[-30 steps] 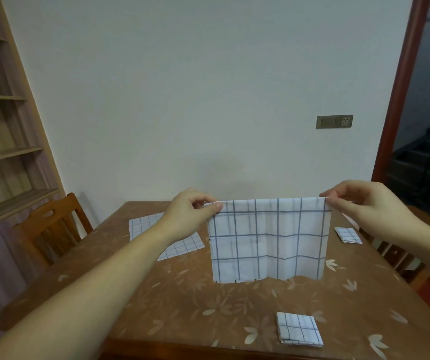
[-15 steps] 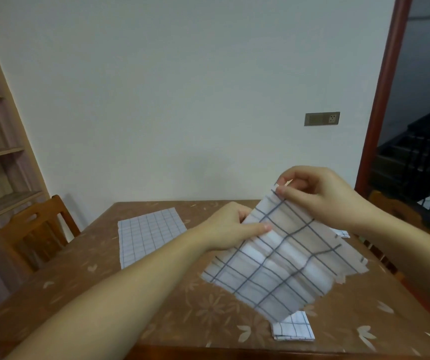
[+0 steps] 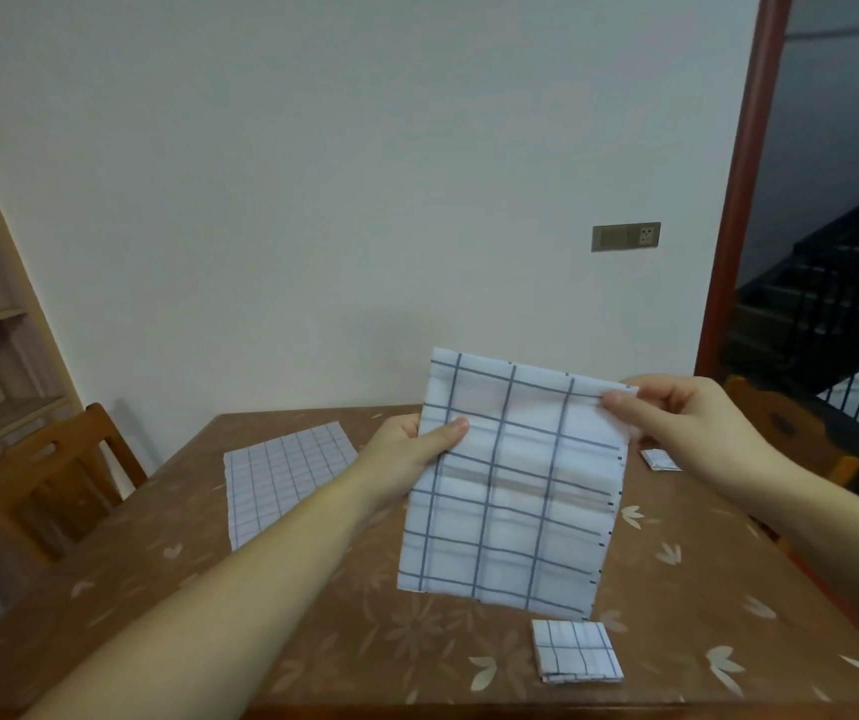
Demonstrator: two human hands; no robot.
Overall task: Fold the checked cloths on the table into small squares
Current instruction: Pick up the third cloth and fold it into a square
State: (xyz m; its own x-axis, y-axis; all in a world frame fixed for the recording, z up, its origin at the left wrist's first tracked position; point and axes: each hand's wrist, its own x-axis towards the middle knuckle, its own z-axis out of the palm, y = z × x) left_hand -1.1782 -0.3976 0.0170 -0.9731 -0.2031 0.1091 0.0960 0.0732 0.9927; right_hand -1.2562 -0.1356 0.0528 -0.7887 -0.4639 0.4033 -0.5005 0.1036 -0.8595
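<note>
At the far left a wooden chair (image 3: pixel 48 480) stands beside the counter (image 3: pixel 167 579). Next along, an unfolded checked cloth (image 3: pixel 282 475) lies flat on the counter's left half, apparently waiting its turn.

The left hand (image 3: pixel 412 449) pinches the left edge of the held cloth (image 3: pixel 510 491), thumb on the front face and fingers hidden behind it. This cloth hangs in the air above the middle of the counter, slightly tilted, and looks doubled over; its top edge rises above both hands and its bottom edge hangs just above the surface. Holding it off the counter likely lets the layers fall straight so the edges can be lined up before the next fold.

The right hand (image 3: pixel 677 423) pinches the cloth's upper right corner, fingers curled round the edge, so the two hands keep the fabric taut between them.

Below the hanging cloth, near the front edge, sits a folded square (image 3: pixel 575 651), seemingly finished and set aside. Further right, partly hidden behind the right hand, a second folded square (image 3: pixel 660 459) rests near the far right side. A judgement: two cloths are done, one is mid-fold, one remains.
</note>
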